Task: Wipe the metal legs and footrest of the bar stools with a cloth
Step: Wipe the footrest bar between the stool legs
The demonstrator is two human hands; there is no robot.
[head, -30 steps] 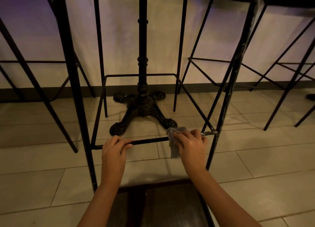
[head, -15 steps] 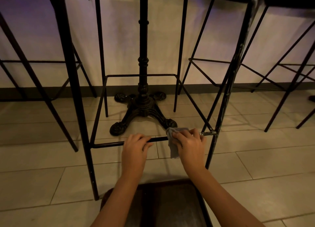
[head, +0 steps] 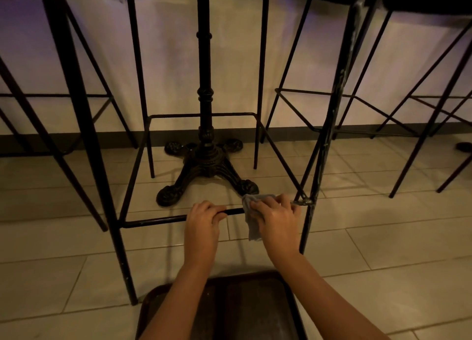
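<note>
The footrest runs level, left to right, low on the stool. The right hand grips the cloth around its right end; the left hand clasps the bar just beside. The unwiped length lies leftward.

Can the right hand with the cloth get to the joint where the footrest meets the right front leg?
Probably yes: the right hand holds the cloth on the footrest bar, right beside the joint, with nothing between.
</note>
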